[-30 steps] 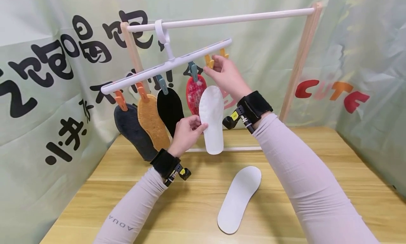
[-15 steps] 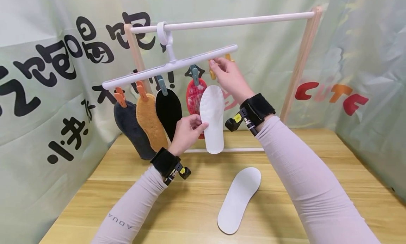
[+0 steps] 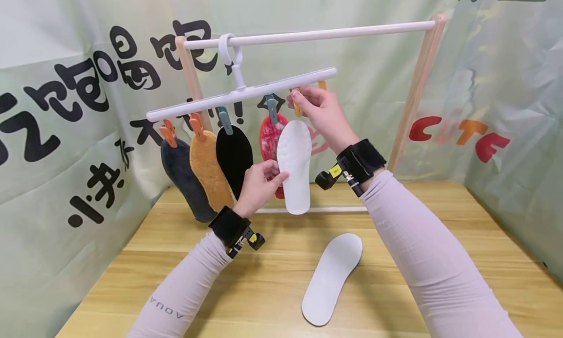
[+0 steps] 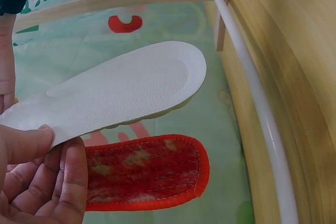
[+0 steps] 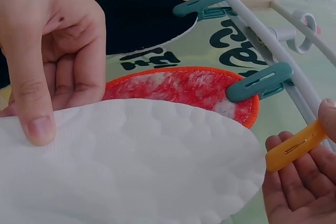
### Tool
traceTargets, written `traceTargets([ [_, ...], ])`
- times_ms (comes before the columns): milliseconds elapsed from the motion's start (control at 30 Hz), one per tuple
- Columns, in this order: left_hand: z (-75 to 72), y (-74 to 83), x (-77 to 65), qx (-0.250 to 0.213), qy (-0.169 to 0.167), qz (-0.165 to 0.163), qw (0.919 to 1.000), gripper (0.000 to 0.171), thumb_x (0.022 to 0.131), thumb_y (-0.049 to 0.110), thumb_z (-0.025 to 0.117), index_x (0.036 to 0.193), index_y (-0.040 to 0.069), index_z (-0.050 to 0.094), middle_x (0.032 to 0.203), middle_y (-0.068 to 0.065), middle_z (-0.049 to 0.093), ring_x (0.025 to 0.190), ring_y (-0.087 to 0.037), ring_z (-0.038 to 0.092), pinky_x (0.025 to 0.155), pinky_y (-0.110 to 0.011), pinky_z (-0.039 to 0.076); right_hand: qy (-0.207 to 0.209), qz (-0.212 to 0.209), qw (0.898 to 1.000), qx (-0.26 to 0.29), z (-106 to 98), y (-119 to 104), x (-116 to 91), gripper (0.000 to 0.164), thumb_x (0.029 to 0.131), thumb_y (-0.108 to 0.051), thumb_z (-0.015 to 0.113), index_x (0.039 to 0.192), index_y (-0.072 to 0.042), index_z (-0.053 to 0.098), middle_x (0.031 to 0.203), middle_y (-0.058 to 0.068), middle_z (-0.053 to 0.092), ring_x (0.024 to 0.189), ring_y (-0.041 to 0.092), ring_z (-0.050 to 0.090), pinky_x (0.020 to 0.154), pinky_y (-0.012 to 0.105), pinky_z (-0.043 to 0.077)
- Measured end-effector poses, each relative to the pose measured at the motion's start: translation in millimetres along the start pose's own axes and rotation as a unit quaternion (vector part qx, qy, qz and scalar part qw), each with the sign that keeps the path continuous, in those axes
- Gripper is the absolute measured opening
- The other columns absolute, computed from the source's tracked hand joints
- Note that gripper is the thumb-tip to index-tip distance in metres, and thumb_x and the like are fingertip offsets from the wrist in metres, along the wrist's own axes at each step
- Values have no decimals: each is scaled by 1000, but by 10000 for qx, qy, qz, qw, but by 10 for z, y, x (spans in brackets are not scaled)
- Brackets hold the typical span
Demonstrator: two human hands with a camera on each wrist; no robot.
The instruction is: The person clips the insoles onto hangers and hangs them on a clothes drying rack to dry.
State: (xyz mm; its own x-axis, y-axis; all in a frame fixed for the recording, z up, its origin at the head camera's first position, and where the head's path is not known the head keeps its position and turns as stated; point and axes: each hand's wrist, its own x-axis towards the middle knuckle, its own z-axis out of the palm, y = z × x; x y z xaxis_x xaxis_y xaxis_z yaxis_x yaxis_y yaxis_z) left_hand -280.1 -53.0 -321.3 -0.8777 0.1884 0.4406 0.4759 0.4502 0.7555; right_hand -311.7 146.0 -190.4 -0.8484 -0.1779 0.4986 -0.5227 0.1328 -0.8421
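My left hand [image 3: 260, 185] pinches a white insole [image 3: 295, 167] by its side edge, thumb in front, and holds it upright below the hanger [image 3: 264, 90]. With thumb and fingers my right hand [image 3: 323, 114] grips a yellow clip [image 5: 295, 148] on the hanger, just above the insole's top end. In the right wrist view the clip's tip lies very close to the insole's end; whether they touch I cannot tell. Right behind the white insole hangs a red insole [image 4: 144, 174] from a teal clip [image 5: 261, 82]. A second white insole [image 3: 332, 279] lies flat on the table [image 3: 264, 289].
The tilted hanger hooks over the rack's top rail [image 3: 330, 33]. A dark grey insole [image 3: 182, 179], an orange-yellow one [image 3: 208, 169] and a black one [image 3: 234, 157] hang from clips at left. Another yellow clip [image 3: 322, 85] sits near the hanger's right end.
The hanger's right end has dropped a little, and my right hand has come down and slightly right with the yellow clip. My left hand and the white insole have barely moved.
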Motion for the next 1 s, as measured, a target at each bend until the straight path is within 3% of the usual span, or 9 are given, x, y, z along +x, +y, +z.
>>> traceTargets([
  [467,34,-8,-4,76,56,167,9998,15,100,18,79,96,4,74,90,-12,78,82,-20,72,74,-27,55,372,-87,9991,178,28,41,-46,35,105,-33,72,132,-12,77,121,12,80,125,20,72,116,39,51],
  [1000,94,-12,4,-1,51,325,9995,16,99,17,80,97,3,74,89,-12,76,80,-19,69,73,-24,53,838,15,9962,249,45,53,-88,41,102,-35,75,134,-9,76,114,8,83,116,20,77,115,41,52],
])
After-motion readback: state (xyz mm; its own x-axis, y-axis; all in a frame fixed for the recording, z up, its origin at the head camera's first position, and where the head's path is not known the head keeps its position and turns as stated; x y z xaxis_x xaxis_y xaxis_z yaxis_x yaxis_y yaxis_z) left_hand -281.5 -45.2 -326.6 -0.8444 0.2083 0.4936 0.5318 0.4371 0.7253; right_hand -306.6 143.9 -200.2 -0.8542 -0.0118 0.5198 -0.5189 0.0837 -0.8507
